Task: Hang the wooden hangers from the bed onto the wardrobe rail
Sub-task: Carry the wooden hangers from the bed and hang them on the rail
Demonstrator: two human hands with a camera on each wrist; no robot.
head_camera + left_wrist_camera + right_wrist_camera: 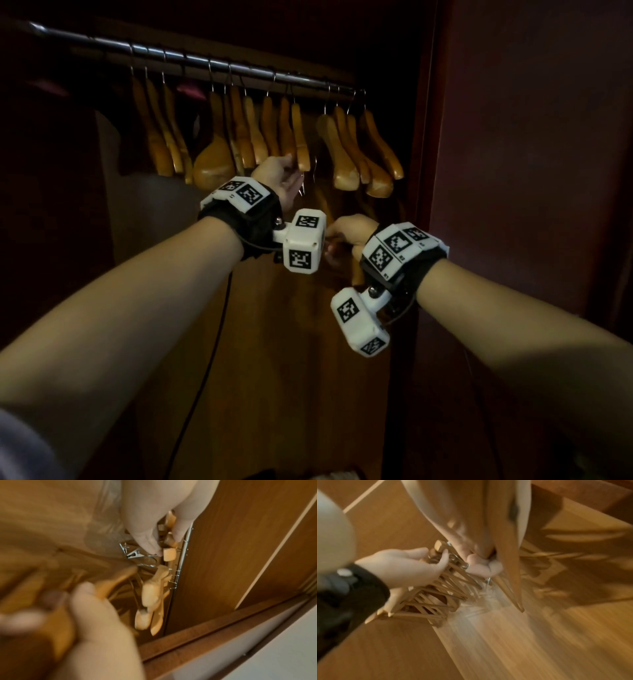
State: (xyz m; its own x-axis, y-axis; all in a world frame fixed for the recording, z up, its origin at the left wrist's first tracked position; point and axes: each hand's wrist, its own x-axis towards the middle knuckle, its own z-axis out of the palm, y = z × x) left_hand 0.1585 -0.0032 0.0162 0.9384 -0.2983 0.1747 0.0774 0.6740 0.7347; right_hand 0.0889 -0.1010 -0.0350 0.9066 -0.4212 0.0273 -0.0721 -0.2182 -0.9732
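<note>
One wooden hanger (pixel 506 566) was gripped in the right hand (pixel 346 231), just below the wardrobe rail (pixel 191 60). The left hand (pixel 281 178), fingers loose, touched hung hangers (pixel 298 137). Many already hung on the rail; this one remained.

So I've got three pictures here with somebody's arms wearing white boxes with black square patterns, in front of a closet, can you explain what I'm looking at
There is no machine here: a person is working with bare hands. The white boxes are cameras strapped to the wrists. The big picture comes from a camera on the person's head; the other two look along each hand from the wrists.

In the head view, a metal wardrobe rail carries a row of wooden hangers. The left hand reaches up among them, its fingers at the lower end of one. The right hand is lower and grips another hanger, seen best in the blurry right wrist view, apparently waiting to be hung.
</note>
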